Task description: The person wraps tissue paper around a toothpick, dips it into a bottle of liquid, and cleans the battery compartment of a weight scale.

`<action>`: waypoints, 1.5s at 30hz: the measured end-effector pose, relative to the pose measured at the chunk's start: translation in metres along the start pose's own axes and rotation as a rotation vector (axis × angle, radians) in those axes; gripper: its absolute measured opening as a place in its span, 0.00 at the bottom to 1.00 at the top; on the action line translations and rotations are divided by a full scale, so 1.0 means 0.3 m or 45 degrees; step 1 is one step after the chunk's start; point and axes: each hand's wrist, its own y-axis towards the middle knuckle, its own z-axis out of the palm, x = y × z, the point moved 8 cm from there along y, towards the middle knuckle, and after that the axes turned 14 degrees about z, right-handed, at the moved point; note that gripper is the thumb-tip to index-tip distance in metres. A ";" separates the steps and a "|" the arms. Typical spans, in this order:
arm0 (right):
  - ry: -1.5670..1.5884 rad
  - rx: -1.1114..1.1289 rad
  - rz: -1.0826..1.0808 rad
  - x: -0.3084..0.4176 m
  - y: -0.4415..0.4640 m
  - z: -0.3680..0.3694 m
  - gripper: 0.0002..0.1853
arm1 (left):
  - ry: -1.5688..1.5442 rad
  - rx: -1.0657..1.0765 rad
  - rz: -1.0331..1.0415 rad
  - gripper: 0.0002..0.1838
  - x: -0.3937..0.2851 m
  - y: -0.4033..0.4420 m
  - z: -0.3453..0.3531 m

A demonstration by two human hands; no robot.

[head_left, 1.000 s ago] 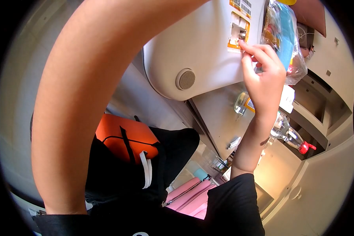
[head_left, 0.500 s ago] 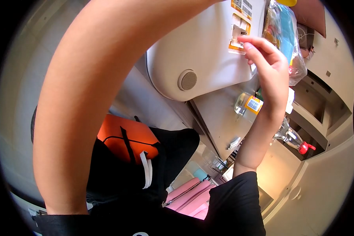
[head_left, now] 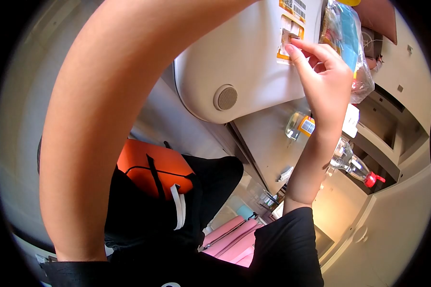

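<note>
A white, rounded-corner plastic body (head_left: 258, 71) with a round grey mesh disc (head_left: 225, 97) fills the upper middle. On it is an orange-bordered label (head_left: 283, 53), its middle whitish and partly torn-looking. The thumb and index finger of my right hand (head_left: 325, 71) are pinched at this label, seemingly on a small loose edge; the other fingers curl behind. Above sits a second label with a barcode (head_left: 300, 10). My left arm (head_left: 93, 119) arches across the left side and leaves the view at the top, so the left hand is out of sight.
Right of the white body lies a clear plastic bag with blue contents (head_left: 349, 43). Below my right wrist are a labelled clear bottle (head_left: 294, 125) and a clear bottle with a red cap (head_left: 357, 167). An orange object (head_left: 151, 162) rests by my lap; pink bags (head_left: 232, 237) lie below.
My right hand has shifted slightly left and up, its thumb and index finger coming closer together at the label. The left arm has moved only a little.
</note>
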 end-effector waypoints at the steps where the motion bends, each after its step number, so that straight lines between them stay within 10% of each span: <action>1: 0.001 0.000 0.000 0.001 -0.003 0.006 0.08 | 0.000 0.001 0.000 0.31 0.001 -0.001 0.002; 45: 0.286 0.055 -0.097 0.031 -0.052 0.001 0.03 | 0.026 0.033 0.053 0.33 0.015 -0.036 -0.019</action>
